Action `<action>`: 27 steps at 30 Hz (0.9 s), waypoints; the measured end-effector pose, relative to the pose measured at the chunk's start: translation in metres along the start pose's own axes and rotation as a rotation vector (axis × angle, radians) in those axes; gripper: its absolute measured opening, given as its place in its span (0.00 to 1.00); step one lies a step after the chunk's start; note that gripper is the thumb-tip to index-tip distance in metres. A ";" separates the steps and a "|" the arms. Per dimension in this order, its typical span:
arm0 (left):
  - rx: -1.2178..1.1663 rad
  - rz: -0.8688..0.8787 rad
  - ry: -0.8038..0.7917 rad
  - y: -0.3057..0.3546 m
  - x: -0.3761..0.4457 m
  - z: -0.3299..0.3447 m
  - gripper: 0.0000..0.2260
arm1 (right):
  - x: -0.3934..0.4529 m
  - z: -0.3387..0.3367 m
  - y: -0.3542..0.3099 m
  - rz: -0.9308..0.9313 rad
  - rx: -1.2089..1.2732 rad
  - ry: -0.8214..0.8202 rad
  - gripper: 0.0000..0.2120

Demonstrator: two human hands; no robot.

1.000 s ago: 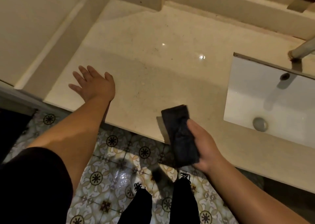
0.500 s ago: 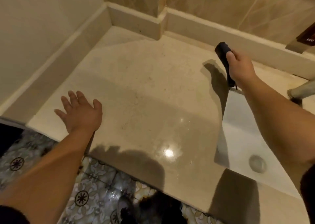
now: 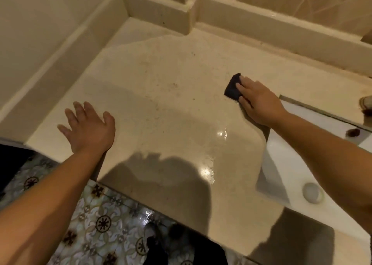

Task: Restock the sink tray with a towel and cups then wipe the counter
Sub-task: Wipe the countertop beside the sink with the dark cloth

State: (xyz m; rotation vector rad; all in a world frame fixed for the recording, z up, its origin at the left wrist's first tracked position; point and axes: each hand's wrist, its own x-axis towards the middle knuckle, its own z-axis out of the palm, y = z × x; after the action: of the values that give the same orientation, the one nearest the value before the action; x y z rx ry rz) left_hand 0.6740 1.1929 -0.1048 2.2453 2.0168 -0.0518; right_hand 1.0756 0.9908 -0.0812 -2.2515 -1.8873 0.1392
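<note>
Pressing down flat, your right hand [image 3: 259, 101] has its fingers spread over a dark folded cloth [image 3: 233, 86], pinning it to the counter [image 3: 161, 95] rather than pinching it. That cloth sits toward the far right of the countertop, just left of the sink [image 3: 285, 164], with only its far-left corner peeking out past your fingertips. Close to your wrist runs the sink's far-left corner edge, a thin metal-looking rim, so there's little counter to the right of the cloth. Beyond the cloth, a strip of bare stone reaches to the raised backsplash ledge [image 3: 261, 37] along the far wall.

To the left it's wide open: a long stretch of pale stone with faint specks and smudges runs all the way to the left wall curb [image 3: 66, 63]. A wet sheen glints on the near middle of the counter, between the cloth and the near edge.

Your left hand [image 3: 88, 127] lies palm down, fingers spread wide, holding nothing, near the counter's near-left edge and well apart from the cloth. Below that edge you see patterned floor tiles [image 3: 96, 224]. A round drain plug [image 3: 312, 192] sits in the basin, near right.
</note>
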 end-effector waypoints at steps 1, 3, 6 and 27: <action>-0.008 0.003 -0.005 0.000 0.001 0.001 0.34 | -0.017 0.002 -0.019 -0.036 0.013 -0.003 0.20; -0.008 0.013 -0.018 -0.002 0.002 0.002 0.35 | -0.054 0.007 -0.062 -0.083 0.035 -0.002 0.18; -0.003 0.025 -0.040 -0.004 0.003 0.002 0.35 | -0.111 0.018 -0.128 -0.064 0.092 0.008 0.18; -0.008 0.057 -0.143 -0.004 0.004 -0.004 0.34 | -0.222 0.048 -0.301 0.012 0.397 0.060 0.23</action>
State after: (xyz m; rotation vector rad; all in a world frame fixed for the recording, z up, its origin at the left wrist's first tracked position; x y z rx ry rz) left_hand 0.6700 1.1978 -0.1020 2.2236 1.8763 -0.1926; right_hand 0.7355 0.8264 -0.0766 -1.9748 -1.6431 0.4044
